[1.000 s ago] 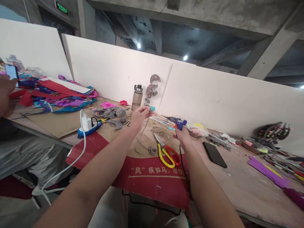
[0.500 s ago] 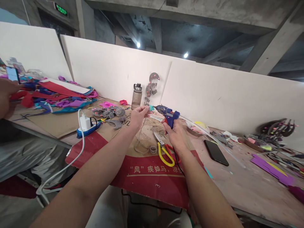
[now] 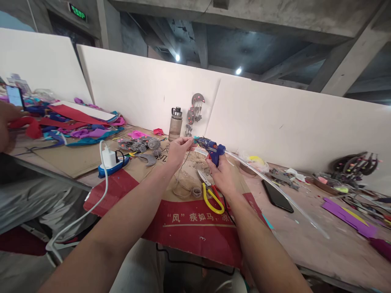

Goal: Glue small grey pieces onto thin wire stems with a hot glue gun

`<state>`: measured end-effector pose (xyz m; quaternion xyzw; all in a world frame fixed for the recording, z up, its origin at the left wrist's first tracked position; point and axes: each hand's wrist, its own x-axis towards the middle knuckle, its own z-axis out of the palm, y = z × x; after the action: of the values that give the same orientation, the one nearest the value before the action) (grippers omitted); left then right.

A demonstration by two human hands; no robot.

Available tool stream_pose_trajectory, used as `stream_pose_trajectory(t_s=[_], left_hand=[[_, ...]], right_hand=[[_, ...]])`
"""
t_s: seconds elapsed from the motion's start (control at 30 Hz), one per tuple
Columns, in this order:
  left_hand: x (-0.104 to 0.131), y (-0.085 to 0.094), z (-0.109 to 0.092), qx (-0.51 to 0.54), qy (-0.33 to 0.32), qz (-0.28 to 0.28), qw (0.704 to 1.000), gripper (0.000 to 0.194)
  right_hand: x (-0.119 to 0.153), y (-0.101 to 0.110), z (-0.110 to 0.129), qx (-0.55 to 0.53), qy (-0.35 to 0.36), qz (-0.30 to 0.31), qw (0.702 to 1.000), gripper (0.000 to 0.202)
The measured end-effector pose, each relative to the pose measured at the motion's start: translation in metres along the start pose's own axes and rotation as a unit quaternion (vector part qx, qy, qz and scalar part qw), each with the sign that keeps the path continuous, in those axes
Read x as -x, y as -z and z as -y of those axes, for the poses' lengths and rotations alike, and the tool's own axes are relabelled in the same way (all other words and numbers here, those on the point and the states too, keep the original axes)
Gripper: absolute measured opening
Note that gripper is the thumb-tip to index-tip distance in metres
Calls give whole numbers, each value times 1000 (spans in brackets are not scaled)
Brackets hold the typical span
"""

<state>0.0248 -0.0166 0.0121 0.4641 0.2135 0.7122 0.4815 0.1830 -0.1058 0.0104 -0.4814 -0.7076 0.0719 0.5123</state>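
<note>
My right hand point(image 3: 220, 173) grips a blue hot glue gun point(image 3: 216, 149), with a long clear glue stick point(image 3: 275, 187) running out of its back. The gun's nozzle meets a small teal piece point(image 3: 196, 138), which my left hand point(image 3: 181, 149) pinches between thumb and fingertips. A thin grey cord point(image 3: 183, 165) hangs below the left fingers and trails to a small coil point(image 3: 196, 192) on the cardboard. Below my right hand lie scissors point(image 3: 210, 195) with yellow and red handles, blades apart. The teal piece is mostly hidden by the nozzle and fingers.
Red-printed cardboard point(image 3: 195, 232) covers the table in front of me. A bottle point(image 3: 175, 124) and a hanging grey ornament point(image 3: 197, 108) stand by the white board. At left are a blue power strip point(image 3: 113, 165) and felt scraps point(image 3: 76, 122); at right, a black phone point(image 3: 277, 196).
The glue gun has moved slightly left and turned, its nozzle now overlapping the teal piece. Its glue stick has swung lower and to the right. My left hand stays nearly in place.
</note>
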Motion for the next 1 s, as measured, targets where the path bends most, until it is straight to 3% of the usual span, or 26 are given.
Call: stream_pose_trajectory(t_s=[0.3, 0.83, 1.0], left_hand=[[0, -1, -1, 0, -4, -5, 1000, 31], [2, -1, -3, 6, -2, -6, 1000, 32], [2, -1, -7, 42, 22, -19, 999, 29]], right_hand=[[-1, -4, -10, -2, 16, -9, 1000, 36], [0, -1, -2, -22, -3, -12, 1000, 35], [-6, 0, -6, -180, -76, -22, 980, 26]])
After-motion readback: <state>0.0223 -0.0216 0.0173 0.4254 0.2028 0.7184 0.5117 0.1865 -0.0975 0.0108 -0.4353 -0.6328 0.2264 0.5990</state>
